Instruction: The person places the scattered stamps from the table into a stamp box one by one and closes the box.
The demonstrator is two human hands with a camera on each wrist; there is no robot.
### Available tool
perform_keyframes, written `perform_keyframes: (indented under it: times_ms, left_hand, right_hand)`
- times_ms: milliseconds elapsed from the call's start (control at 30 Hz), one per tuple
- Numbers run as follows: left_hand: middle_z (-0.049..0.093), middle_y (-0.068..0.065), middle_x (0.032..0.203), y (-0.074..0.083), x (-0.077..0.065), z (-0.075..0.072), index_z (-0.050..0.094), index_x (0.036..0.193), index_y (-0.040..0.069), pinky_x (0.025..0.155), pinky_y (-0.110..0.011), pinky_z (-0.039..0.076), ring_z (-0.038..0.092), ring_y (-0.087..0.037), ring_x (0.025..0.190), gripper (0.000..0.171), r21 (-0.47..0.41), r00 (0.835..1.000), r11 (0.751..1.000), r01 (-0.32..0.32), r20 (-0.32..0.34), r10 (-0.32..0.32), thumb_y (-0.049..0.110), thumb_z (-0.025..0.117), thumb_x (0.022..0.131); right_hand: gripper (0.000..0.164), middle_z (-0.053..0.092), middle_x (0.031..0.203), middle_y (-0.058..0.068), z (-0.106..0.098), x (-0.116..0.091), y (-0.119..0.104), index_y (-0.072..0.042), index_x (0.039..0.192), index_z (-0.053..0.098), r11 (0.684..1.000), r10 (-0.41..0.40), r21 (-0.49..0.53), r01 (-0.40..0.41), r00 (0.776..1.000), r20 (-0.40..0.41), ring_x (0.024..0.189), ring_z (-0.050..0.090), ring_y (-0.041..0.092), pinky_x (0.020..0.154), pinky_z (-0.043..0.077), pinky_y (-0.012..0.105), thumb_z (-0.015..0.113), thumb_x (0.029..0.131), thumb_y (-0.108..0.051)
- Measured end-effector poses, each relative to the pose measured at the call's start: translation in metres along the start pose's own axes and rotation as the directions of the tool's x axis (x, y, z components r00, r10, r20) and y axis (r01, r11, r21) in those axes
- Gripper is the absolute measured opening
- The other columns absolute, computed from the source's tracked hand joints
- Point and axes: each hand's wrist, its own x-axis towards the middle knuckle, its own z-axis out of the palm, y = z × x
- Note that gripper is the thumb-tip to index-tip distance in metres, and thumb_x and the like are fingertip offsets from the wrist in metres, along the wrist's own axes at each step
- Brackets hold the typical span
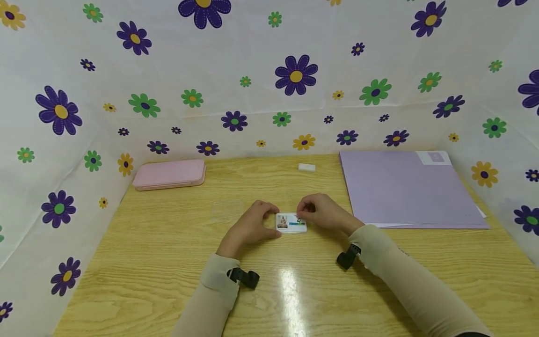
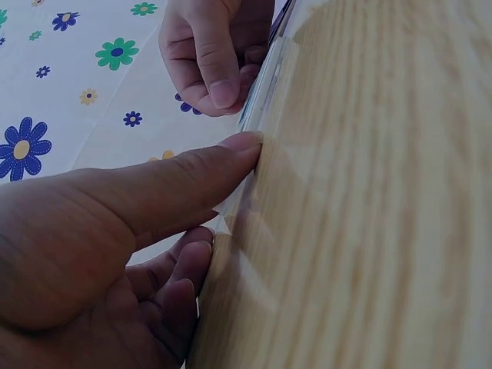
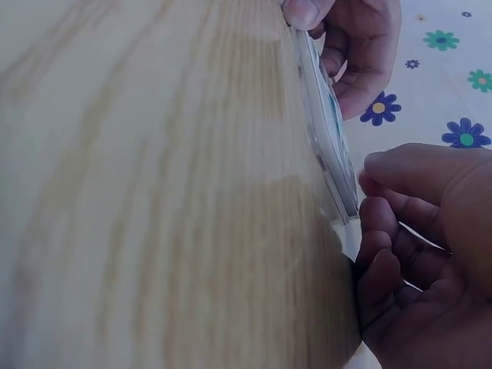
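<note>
In the head view a small stack of printed picture cards (image 1: 291, 223) lies on the table between my hands, with what looks like a clear case beneath. My left hand (image 1: 254, 222) holds it at the left end, thumb at the near corner and bent fingers at the far one. The thumb (image 2: 219, 165) rests against its edge in the left wrist view. At the stack's upper right corner is my right hand (image 1: 326, 213), thumb and forefinger tips close together. In the right wrist view those fingertips (image 3: 377, 163) meet beside the card end; whether they pinch a card is unclear.
A faint clear plastic lid or sheet (image 1: 227, 210) lies left of the cards. Farther back are a pink pencil case (image 1: 170, 174) and a white eraser-like block (image 1: 307, 167). Large purple sheets or folders (image 1: 400, 192) lie at right. Flowered cloth (image 1: 252, 61) encloses the table.
</note>
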Motion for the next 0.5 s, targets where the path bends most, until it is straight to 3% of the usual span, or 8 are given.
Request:
perform_keyframes:
  times_ms: [233,500]
  left_hand:
    - [0.049,-0.005,0.121,0.0007,-0.0004,-0.0015,0.059,0.130,0.011,0.095,-0.037,0.044,0.050,-0.021,0.108,0.056,0.018,1.000,1.000,-0.006,0.000,0.006,0.021,0.084,0.081]
    - [0.054,-0.003,0.124,0.0031,-0.0006,-0.0067,0.058,0.133,0.012,0.095,-0.038,0.045,0.052,-0.020,0.109,0.056,-0.006,1.000,1.000,0.013,0.011,-0.013,0.024,0.081,0.084]
  right_hand:
    - [0.008,0.066,0.089,-0.003,-0.0027,0.0002,0.0003,-0.016,0.092,0.072,0.999,0.027,0.036,-0.026,0.999,-0.017,0.082,0.056,0.018,0.076,0.046,0.035,0.066,0.097,-0.016]
    - [0.009,0.067,0.091,-0.002,-0.0061,0.0008,-0.0025,-0.014,0.094,0.073,0.998,0.034,0.049,-0.032,0.999,-0.021,0.083,0.055,0.018,0.075,0.046,0.034,0.065,0.097,-0.016]
